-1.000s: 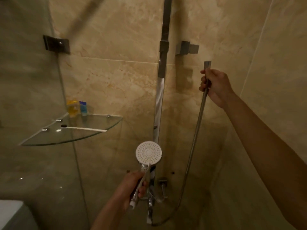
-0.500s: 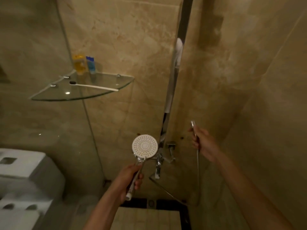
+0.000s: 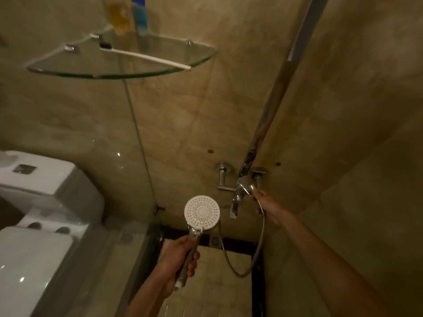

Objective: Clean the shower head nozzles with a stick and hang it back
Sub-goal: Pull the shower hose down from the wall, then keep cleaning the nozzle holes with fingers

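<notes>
Nearest, the left hand [image 3: 177, 261] is wrapped round the chrome handle of the shower head [image 3: 202, 212], fingers curled tight about it, with the white nozzle face turned up toward the camera. The head looks light and rigid, though the smooth handle could turn slippery if wet; the handle is the sensible place to hold it, leaving the dotted face free for cleaning. From the handle's base the metal hose [image 3: 248, 266] droops in a loop over the shower floor and climbs to the right hand [image 3: 269, 208], whose fingers pinch the hose near its upper end, just beside the mixer tap [image 3: 238, 195]. The hose is flexible and will drag on the head, so some slack helps. Farther off, the riser rail [image 3: 278, 97] runs up the tiled wall. On the glass corner shelf [image 3: 68, 73] a white stick [image 3: 146, 57] lies along the front edge, untouched, with two small bottles [image 3: 128, 14] at the back corner. A toilet [image 3: 34, 225] stands beyond the glass partition.
</notes>
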### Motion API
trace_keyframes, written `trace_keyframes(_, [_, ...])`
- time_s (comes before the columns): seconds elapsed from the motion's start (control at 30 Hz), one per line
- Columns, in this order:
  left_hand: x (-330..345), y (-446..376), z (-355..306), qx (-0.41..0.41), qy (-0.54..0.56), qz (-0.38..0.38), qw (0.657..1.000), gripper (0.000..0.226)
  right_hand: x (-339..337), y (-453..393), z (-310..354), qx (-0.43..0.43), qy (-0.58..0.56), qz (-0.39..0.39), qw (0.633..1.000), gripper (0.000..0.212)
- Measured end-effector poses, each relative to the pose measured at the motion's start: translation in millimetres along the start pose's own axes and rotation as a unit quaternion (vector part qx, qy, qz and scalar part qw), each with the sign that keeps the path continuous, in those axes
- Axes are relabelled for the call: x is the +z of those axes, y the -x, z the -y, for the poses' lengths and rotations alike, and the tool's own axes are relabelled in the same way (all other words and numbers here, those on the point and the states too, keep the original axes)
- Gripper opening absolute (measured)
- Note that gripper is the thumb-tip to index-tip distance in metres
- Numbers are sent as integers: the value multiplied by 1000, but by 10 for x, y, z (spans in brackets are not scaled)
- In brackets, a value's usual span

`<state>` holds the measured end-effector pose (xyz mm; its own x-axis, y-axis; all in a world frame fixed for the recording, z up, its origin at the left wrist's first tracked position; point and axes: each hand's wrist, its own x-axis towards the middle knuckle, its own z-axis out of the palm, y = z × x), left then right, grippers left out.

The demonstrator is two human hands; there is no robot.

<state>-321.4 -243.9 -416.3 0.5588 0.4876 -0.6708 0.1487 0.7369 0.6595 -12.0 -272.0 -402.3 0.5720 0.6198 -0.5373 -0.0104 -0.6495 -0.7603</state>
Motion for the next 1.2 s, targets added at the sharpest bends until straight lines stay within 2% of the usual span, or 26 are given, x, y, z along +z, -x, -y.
trace_keyframes(0.13, [-110, -41, 161, -20, 7, -1, 1000, 17, 47, -113, -43, -4, -26, -13, 1000, 45])
trace_keyframes(0.33, [-193, -70, 232, -13, 10, -7, 1000, 19, 36, -114, 16, -18, 43, -34, 998, 50])
trace_keyframes(0.53, [-245, -97, 242, -5, 17, 3, 1000, 21, 40, -64, 120, -20, 61, -41, 997, 43])
trace_keyframes(0.7, [-243, -71, 225, 3, 14, 8, 1000, 20, 12, -55, 201, -24, 66, -43, 997, 46])
trace_keyframes(1.0, [-198, -15, 200, 15, 17, 14, 1000, 21, 2, -45, 154, -33, 63, -19, 997, 43])
trace_keyframes(1.2, [-205, -87, 266, 7, 12, -5, 1000, 20, 142, 111, -41, -54, 141, -50, 987, 43])
